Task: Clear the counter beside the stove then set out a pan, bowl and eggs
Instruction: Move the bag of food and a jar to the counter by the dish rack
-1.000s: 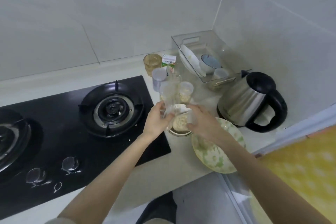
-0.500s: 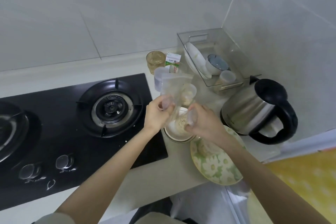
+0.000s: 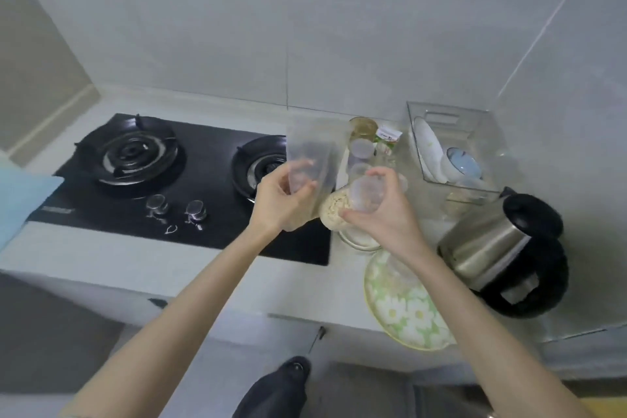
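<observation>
The left hand (image 3: 281, 195) had its grip closed round the lower part of a clear bag (image 3: 317, 146). Fingers and thumb gathered the soft, crinkled film so that the open top stood upright, probably to keep the pale, grainy contents (image 3: 336, 210) settled at the bottom. The right hand (image 3: 383, 214) had its grip curled round a round translucent piece (image 3: 368, 193), either a small tub or a lid, held against the bag's lower end, seemingly to steady it. Both hung just above a glass bowl (image 3: 359, 241) that stood on the worktop (image 3: 339, 285) beside the right edge of the glossy black stove (image 3: 203, 153). That strip of worktop, the part to be cleared, was crowded. A flat floral plate (image 3: 403, 309) overhung the front edge, and a brushed-steel kettle (image 3: 502, 248) with a black handle stood near the right edge. A rigid clear bin (image 3: 451, 119) holding white dishes and a blue bowl (image 3: 463, 163) filled the back right corner. An amber glass (image 3: 363, 127), a small carton (image 3: 388, 136) and some little plastic cups (image 3: 359, 148) stood along the back edge. No pan or eggs showed, so the clearing looked barely begun.
</observation>
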The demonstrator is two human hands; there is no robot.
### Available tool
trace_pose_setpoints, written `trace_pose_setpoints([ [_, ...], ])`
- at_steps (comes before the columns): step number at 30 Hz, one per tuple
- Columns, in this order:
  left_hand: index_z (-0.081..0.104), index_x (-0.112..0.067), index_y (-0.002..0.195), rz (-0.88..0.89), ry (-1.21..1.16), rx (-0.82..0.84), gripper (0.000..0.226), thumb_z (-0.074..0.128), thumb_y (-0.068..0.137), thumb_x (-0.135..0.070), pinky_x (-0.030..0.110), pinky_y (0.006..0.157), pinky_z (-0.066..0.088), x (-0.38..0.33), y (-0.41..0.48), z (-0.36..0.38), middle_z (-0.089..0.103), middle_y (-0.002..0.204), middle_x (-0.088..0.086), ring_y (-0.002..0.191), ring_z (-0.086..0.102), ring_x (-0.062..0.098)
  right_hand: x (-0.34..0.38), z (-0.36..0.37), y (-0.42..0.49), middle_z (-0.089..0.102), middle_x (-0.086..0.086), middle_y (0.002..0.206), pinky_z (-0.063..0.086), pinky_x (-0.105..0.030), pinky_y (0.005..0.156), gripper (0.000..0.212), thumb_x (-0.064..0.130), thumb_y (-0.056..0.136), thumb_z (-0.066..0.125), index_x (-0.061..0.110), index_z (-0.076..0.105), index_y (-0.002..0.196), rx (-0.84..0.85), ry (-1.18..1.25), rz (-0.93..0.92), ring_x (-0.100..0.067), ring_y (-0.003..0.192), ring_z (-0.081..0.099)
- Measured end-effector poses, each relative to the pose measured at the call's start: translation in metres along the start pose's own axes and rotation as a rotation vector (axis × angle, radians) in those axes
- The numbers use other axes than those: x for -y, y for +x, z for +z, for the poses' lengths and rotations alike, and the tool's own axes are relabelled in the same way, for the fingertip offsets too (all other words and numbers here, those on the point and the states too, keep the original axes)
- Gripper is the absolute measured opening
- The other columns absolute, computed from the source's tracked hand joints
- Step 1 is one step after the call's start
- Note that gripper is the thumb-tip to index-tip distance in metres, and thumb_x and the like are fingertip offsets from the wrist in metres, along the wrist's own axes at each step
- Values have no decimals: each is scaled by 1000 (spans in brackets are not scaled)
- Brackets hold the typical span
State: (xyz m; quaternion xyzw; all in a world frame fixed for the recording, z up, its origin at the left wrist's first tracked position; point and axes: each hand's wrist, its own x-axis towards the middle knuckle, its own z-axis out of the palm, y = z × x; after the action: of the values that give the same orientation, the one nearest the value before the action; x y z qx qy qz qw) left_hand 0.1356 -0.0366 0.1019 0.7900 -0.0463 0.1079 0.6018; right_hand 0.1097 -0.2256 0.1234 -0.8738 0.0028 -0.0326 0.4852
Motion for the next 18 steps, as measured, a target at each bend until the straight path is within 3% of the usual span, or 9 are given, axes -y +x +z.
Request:
trace_pose_setpoints([
  [4, 66, -40, 102, -63, 28, -129, 30, 71, 83, -18, 27, 81, 55, -11, -51, -49, 69, 86, -14, 88, 67, 8, 38, 24, -28, 52, 23, 109, 42, -26, 79, 68, 30, 65, 83, 39, 39, 116, 120, -29, -131, -6, 102, 52],
  [13, 66, -28, 112, -160, 118, -483, 32, 70, 83, -14, 20, 77, 50, -22, -177, -176, 68, 81, -11, 78, 63, 5, 120, 125, -98, 53, 15, 120, 45, -31, 90, 76, 38, 62, 84, 41, 37, 122, 488, 12, -372, -10, 111, 52],
  [18, 65, -41, 107, -224, 160, -703, 37, 70, 83, -14, 23, 79, 53, -24, -268, -252, 71, 84, -4, 82, 67, 12, 170, 198, -158, 53, 13, 119, 45, -33, 92, 77, 36, 62, 84, 40, 38, 123, 677, 29, -507, -13, 112, 51],
])
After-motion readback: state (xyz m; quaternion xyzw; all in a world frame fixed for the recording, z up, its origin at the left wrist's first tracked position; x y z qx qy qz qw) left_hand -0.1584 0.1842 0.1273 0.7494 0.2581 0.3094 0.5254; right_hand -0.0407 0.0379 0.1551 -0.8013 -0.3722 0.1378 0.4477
